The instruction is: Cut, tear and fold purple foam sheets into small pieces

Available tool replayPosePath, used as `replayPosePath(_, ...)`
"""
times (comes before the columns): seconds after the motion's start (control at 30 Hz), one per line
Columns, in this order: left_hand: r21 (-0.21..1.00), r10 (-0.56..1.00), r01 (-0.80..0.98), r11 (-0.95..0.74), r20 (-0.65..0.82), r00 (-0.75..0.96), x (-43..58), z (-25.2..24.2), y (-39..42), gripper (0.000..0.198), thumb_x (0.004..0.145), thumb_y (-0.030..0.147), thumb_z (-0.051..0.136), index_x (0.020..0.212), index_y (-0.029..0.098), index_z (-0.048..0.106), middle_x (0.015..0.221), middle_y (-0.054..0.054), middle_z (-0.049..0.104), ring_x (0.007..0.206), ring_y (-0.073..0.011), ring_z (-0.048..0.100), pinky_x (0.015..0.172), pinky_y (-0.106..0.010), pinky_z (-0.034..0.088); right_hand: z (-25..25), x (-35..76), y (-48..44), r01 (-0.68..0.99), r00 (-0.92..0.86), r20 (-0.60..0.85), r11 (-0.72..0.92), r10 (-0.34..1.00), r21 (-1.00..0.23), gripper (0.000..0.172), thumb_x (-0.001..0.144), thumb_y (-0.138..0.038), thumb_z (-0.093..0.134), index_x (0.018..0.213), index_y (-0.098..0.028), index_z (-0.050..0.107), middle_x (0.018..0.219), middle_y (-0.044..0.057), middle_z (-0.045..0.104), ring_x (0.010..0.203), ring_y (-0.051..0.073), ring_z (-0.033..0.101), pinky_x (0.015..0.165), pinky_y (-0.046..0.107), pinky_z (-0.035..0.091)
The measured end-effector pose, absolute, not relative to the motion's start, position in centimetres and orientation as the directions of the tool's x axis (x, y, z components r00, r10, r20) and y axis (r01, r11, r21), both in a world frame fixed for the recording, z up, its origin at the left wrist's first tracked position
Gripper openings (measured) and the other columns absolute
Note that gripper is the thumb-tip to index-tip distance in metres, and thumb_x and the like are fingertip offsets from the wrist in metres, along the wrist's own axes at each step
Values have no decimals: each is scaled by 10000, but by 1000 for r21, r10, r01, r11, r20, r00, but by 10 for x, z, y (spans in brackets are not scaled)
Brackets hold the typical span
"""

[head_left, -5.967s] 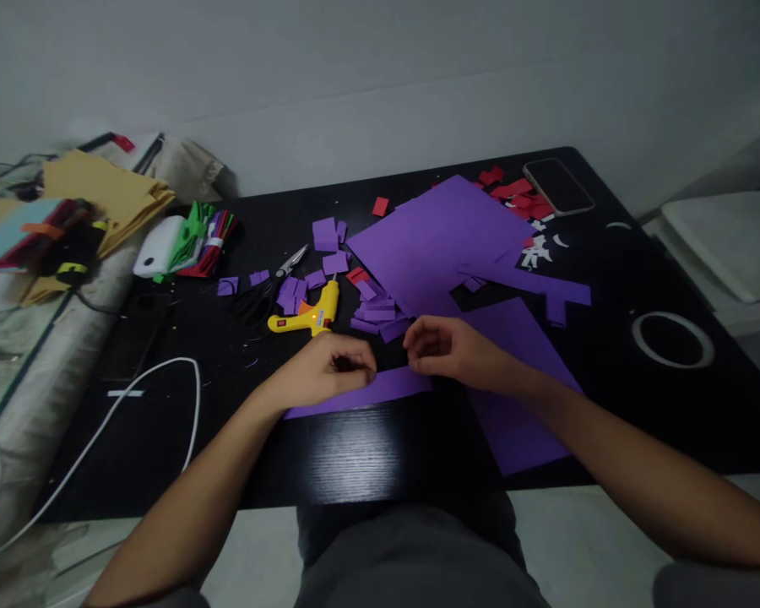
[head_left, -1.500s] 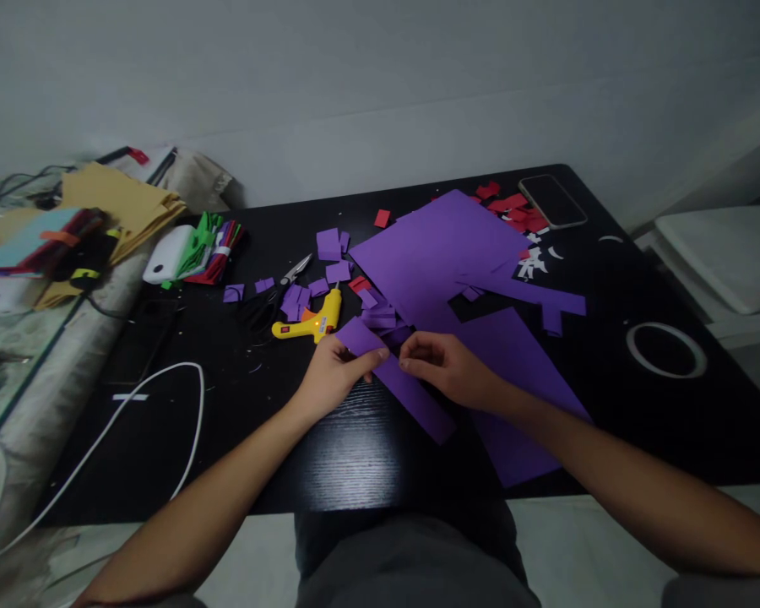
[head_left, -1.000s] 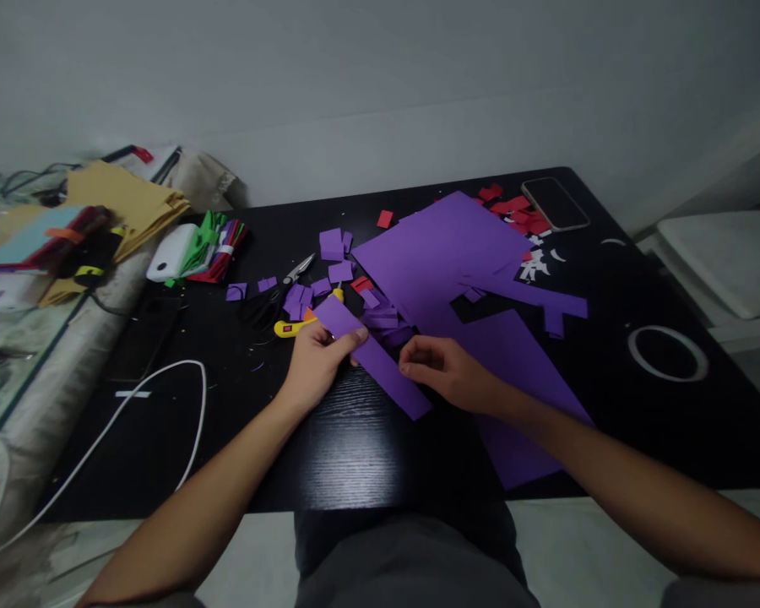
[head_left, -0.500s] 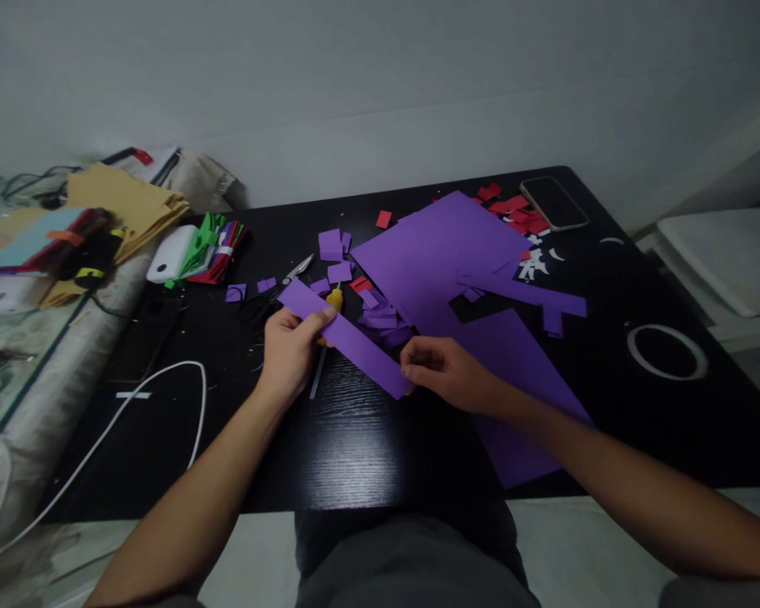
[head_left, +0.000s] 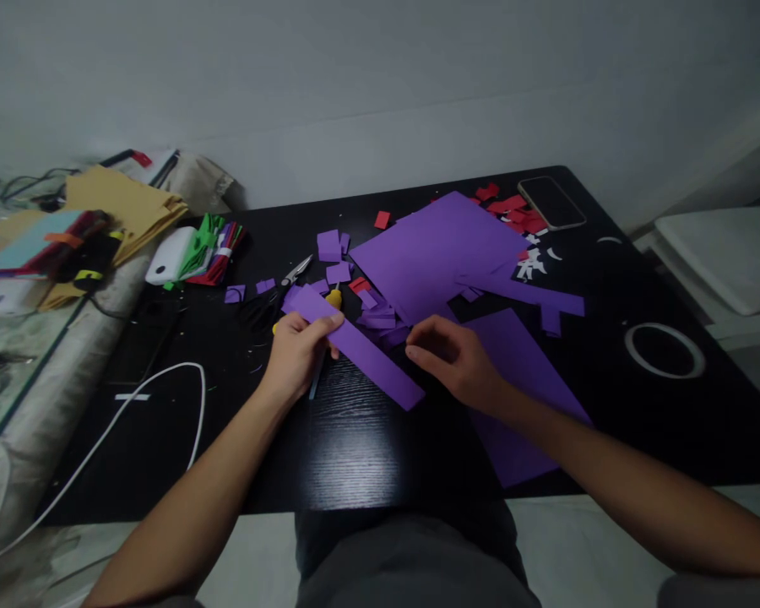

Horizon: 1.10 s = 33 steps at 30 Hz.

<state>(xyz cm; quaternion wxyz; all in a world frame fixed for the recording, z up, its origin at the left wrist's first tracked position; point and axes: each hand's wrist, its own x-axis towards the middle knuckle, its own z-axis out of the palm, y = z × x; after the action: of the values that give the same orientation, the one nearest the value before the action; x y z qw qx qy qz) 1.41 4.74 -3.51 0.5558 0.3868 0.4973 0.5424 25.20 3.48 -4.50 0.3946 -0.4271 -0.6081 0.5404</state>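
Note:
My left hand [head_left: 301, 350] pinches a long purple paper strip [head_left: 373, 361] between thumb and fingers, near its upper left end. The strip slants down to the right, its lower end free. Just to the right of it, my right hand [head_left: 453, 359] holds nothing, thumb and fingers apart and curved. Beyond the hands lies a large purple sheet [head_left: 437, 245]. Another purple sheet [head_left: 529, 388] sits partly beneath my right forearm. Behind the strip are a yellow-handled tool [head_left: 335, 298], partly hidden, and a pile of small purple paper pieces [head_left: 378, 317]. Scissors [head_left: 297, 270] rest to the left of these.
Red paper scraps [head_left: 519, 211], white scraps [head_left: 532, 266] and a phone [head_left: 552, 203] are at the back right. A white ring [head_left: 665, 351] lies at right. Bundled coloured papers [head_left: 212, 249] and a white cable [head_left: 203, 397] are on the left of the black table [head_left: 355, 473].
My right hand has let go of the strip's lower end and opened, moving slightly right. The strip has shifted a little to the right and down in my left hand.

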Motion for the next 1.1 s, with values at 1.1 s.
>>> replayPosePath(1.1,982,967,-186,-16,-32,-252,-10,-34,62,85,661,204,814,679,167,741,619,12,664,544,-98,588,538,-207,485,-53,249,34,157,-423,-14,58,906,-986,149,883,-312,689,810,-182,706,730,-9,657,664,130,569,625,264,436)
